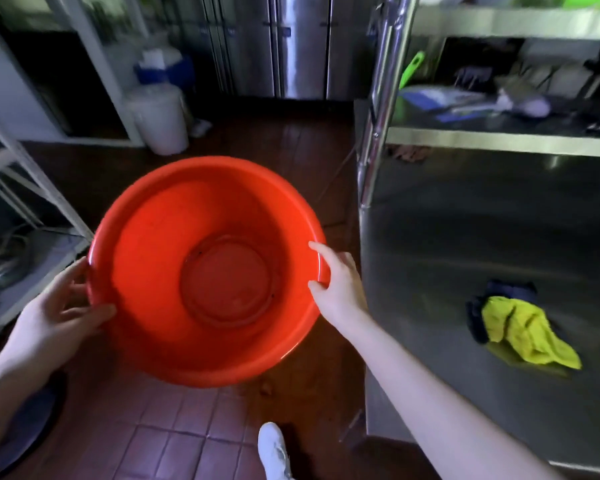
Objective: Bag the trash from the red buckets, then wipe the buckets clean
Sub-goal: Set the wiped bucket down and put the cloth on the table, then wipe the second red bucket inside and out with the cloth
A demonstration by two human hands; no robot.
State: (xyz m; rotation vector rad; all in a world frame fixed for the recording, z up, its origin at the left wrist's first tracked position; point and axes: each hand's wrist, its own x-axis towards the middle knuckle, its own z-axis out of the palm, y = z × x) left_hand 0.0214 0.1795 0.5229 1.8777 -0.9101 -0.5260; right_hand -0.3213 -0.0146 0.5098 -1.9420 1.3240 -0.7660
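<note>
A red bucket (pixel 174 237) is held up over the tiled floor, its mouth facing me and its inside holding no trash. My left hand (pixel 58 306) grips the rim on the left, thumb over the edge. My right hand (pixel 338 278) grips the rim on the right, with thumb and a finger hooked inside. A yellow and dark blue cloth (pixel 520 327) lies crumpled on the steel counter to the right, away from both hands.
The steel counter (pixel 465 237) with a shelf above stands close on the right. A white lidded bin (pixel 160 116) sits on the floor at the back left. A metal rack (pixel 32 188) stands left. My white shoe (pixel 274 452) is below the bucket.
</note>
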